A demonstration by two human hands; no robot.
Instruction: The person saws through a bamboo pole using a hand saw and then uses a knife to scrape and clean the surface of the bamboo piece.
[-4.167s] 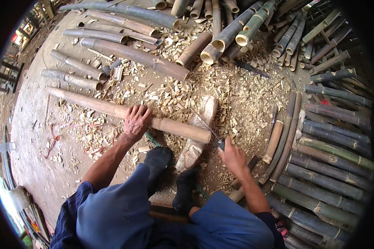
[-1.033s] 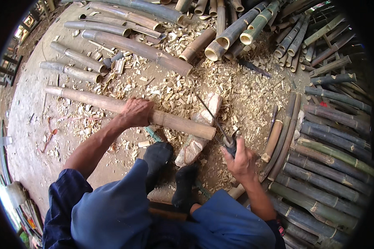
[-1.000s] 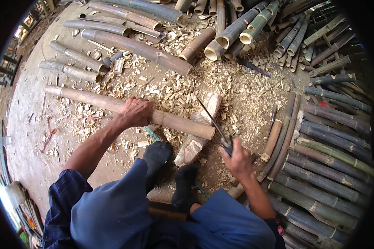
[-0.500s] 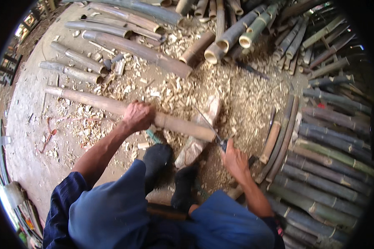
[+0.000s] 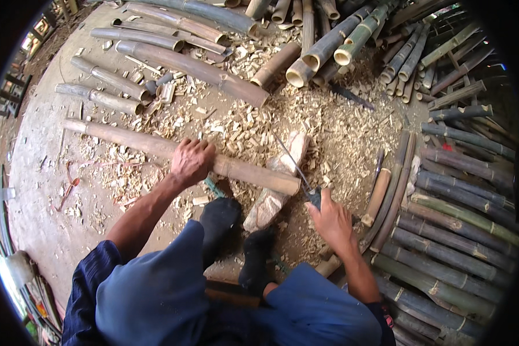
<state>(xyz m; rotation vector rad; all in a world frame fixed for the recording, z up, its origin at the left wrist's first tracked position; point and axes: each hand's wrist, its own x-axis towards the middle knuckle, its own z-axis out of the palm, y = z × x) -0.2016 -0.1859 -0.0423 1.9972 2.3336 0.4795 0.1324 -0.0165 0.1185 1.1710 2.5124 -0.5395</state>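
My left hand (image 5: 192,163) is wrapped over the middle of a brown bamboo pole (image 5: 255,174), which lies slantwise in front of me. The pole's right end rests across a pale, rough block (image 5: 264,211) on the ground. Just past that end, my right hand (image 5: 332,220) grips the dark handle of a long knife (image 5: 297,167). Its thin blade points up and to the left, beside the pole's end and over the block. Whether the blade touches the pole, I cannot tell.
Pale bamboo chips (image 5: 323,124) cover much of the ground. A stack of bamboo poles (image 5: 461,230) fills the right side, and cut lengths (image 5: 193,72) lie at the far left and centre. Another blade (image 5: 352,97) lies among the chips. My dark-covered feet (image 5: 220,222) flank the block's near end.
My right hand has shifted slightly to the right and nearer me with the knife. The left hand and the bamboo pole stay almost where they were.
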